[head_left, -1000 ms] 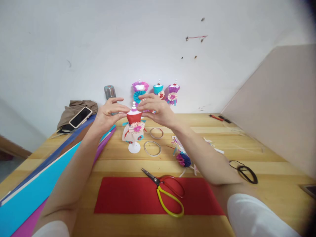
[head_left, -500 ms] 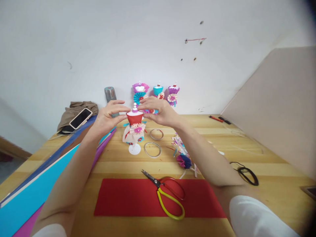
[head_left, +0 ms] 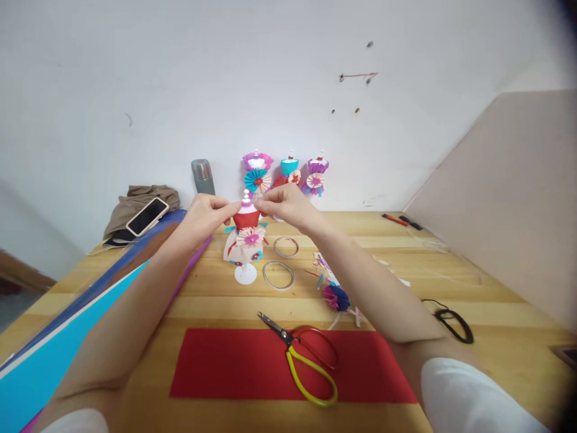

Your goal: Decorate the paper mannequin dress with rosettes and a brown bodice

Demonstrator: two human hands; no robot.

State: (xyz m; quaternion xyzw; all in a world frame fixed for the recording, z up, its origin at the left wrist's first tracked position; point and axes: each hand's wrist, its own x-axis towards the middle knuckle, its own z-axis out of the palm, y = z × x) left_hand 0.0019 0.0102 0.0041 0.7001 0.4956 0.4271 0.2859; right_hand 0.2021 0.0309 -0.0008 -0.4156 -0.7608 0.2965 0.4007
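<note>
While both our hands reach forward to the small dress form point(head_left: 246, 210), it stands upright on its round white base point(head_left: 246, 275) on the wooden table point(head_left: 216, 307), its long axis running up from the tabletop to the beaded neck. The red bodice point(head_left: 246, 221) lies directly between our fingertips—our left hand point(head_left: 202, 215) at its left edge, our right hand point(head_left: 291, 205) at its right. Neither hand looks clearly nearer.

With thumb and forefinger drawn together on each side, we appear to pinch the bodice's upper edge just below the neck; how much paper sits in either pinch, we cannot tell. Below our grip, a pale pleated rosette point(head_left: 250, 239) sits at the waist, above a cream skirt point(head_left: 238, 249).

Two rings lie beside the base, towards our right: the nearer ring point(head_left: 294, 275) and the farther ring point(head_left: 274, 247). Closer to us, yellow-and-red-handled scissors point(head_left: 287, 338) rest across a red sheet point(head_left: 225, 364)—well apart from our hands.
</note>
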